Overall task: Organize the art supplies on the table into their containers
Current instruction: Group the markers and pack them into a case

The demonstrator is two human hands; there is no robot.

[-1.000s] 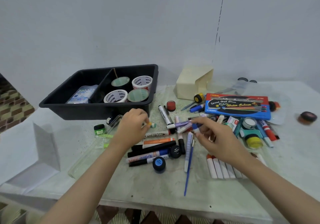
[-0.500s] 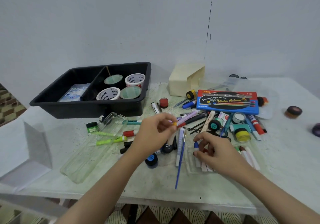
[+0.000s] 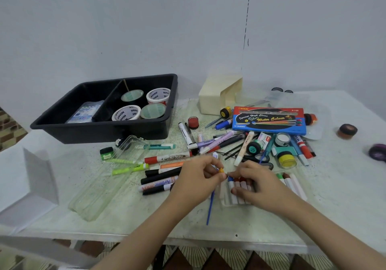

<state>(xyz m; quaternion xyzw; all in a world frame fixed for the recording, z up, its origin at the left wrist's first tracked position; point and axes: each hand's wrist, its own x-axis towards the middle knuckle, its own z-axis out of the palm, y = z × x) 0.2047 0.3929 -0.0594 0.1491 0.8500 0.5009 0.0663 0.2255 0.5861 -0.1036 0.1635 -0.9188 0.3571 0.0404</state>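
Because the small orange-tipped stick (image 3: pixel 221 170) is held only near its end, just above the shallow clear plastic tray (image 3: pixel 226 201) on the pale green bench (image 3: pixel 146 223), it could slip and scatter the row of white, coloured-cap sticks (image 3: pixel 238 186) lying there. The left hand (image 3: pixel 196 179) curls palm-down, its grip pinching the stick. The right hand (image 3: pixel 259 184) lies over the row, and whether its grip also pinches anything cannot be told.

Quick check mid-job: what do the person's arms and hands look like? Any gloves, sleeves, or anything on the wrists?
Both arms are bare right down to the bottom edge of the picture, and no sleeve shows. The left hand and the right hand wear no gloves. No watch, bracelet or ring shows on either, and there are no bandages or markings.
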